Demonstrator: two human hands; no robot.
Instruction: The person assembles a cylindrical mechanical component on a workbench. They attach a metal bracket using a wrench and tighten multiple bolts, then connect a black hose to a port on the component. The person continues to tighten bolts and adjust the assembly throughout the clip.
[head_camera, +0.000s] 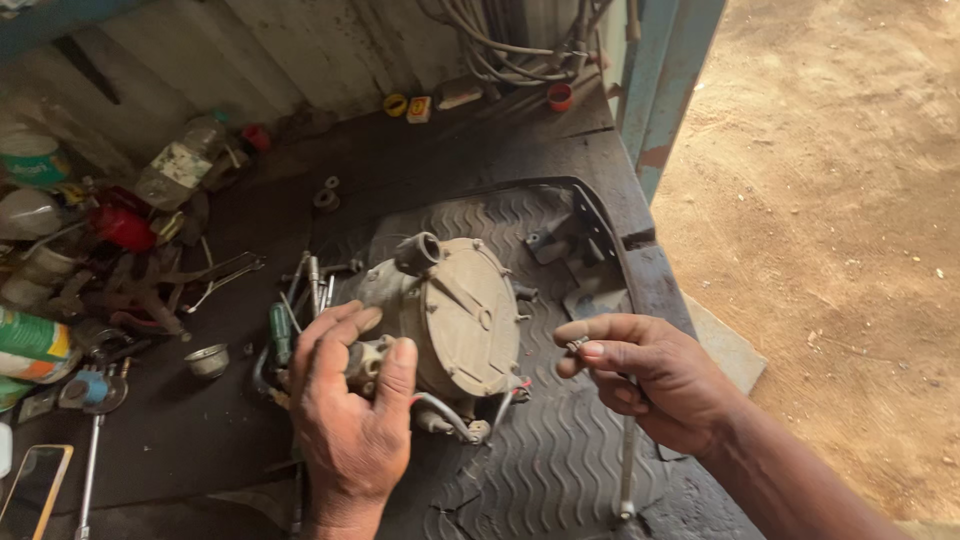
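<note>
A round, dusty metal engine part with a short pipe stub on top stands on a ribbed black rubber mat. My left hand grips its near left side, thumb and fingers wrapped around a fitting there. To the part's right, my right hand pinches a small screw between thumb and forefinger, a little apart from the part. Thin wires and a tube hang from the part's lower edge.
Several wrenches and screwdrivers lie left of the part. A small metal cup, cans, a plastic bottle and a red object clutter the far left. A long socket tool lies under my right hand. Sandy ground lies to the right.
</note>
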